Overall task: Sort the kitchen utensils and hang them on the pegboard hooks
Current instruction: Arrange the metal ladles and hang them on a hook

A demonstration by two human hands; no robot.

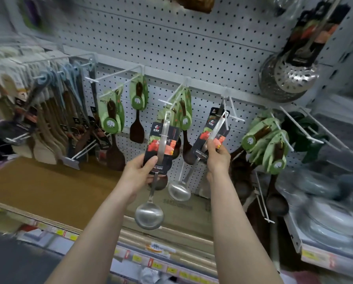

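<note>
- A single view, from a wide-angle camera worn on the person's head
- It faces forward and somewhat down, onto the pegboard (192,48), which stands close, within arm's reach
- Both forearms (102,222) rise from the bottom edge; the shelf (48,187) runs below; edges are blurred

Left ladle (149,215), steel on a black card, hung nearly upright, bowl down, in the left hand (139,173). Right ladle (179,190), alike, leaned right in the right hand (216,158), handle top by a white hook (238,119)
</note>
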